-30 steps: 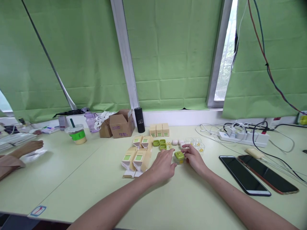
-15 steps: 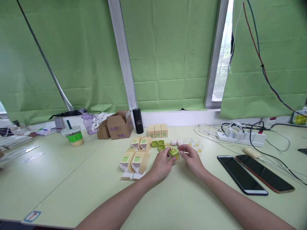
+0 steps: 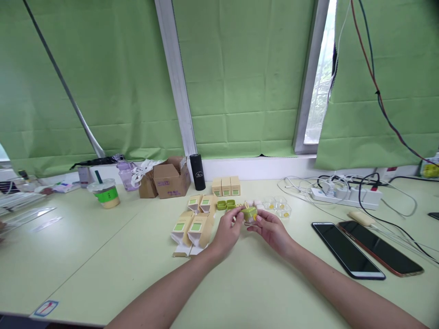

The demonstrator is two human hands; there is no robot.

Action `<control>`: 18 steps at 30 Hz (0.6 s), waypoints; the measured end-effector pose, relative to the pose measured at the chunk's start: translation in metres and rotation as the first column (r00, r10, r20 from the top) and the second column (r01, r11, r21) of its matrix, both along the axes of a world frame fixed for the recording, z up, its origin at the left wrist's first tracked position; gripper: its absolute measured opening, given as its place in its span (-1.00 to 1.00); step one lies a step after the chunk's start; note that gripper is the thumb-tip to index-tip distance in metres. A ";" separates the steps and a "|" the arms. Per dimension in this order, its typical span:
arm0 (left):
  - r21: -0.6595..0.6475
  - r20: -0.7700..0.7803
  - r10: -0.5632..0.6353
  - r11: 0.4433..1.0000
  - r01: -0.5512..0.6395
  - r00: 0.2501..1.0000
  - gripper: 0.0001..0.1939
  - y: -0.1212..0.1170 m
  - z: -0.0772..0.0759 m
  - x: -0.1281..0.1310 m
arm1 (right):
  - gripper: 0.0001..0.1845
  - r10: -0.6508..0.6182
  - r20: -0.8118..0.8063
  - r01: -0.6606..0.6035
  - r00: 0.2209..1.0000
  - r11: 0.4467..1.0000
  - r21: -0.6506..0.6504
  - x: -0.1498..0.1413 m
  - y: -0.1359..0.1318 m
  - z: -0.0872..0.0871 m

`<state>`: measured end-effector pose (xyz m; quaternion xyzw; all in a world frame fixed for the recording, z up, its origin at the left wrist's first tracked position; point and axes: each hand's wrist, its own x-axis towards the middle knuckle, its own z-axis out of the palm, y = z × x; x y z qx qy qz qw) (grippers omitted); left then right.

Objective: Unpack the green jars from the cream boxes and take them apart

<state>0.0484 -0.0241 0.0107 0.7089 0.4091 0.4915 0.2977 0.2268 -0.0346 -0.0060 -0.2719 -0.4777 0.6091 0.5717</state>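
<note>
Both hands hold a small clear plastic case with a green lid (image 3: 249,212) and a short cord loop on top. My left hand (image 3: 227,230) pinches it from the left, fingers closed on its edge. On the opposite side, my right hand (image 3: 276,232) grips it with the thumb at the front and fingers below. Just behind are green lids (image 3: 222,205), pale pink pieces (image 3: 258,204) partly hidden by the hands, and clear plastic cases (image 3: 284,210) with yellow spots inside. Left of my left hand lie several open-ended cardboard boxes (image 3: 182,224) with green labels.
Three closed small boxes (image 3: 226,187) stand behind, near a black bottle (image 3: 197,172) and a brown carton (image 3: 170,179). Two phones (image 3: 348,250) and a cabled power strip (image 3: 345,198) are on the right. A drink cup (image 3: 106,194) stands left; a person's hand shows at the far left edge.
My right hand has closed in on the case and now grips it, with fingers beneath. The case has risen slightly and turned between the hands.
</note>
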 end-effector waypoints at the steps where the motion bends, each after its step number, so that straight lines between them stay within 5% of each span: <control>1: -0.008 0.030 -0.009 1.000 0.009 1.000 -0.57 0.001 -0.001 -0.001 | -0.56 0.010 -0.007 -0.010 1.000 1.000 -0.007 0.000 0.000 0.000; 11: -0.082 0.164 -0.007 0.996 0.020 0.986 -0.62 0.006 -0.005 0.000 | -0.64 0.059 -0.084 -0.066 0.995 0.995 -0.073 -0.001 -0.003 0.005; 18: -0.098 0.220 0.010 0.995 0.012 0.976 -0.64 0.008 -0.005 0.000 | -0.53 -0.045 -0.029 0.043 0.999 0.998 -0.046 -0.001 -0.004 0.006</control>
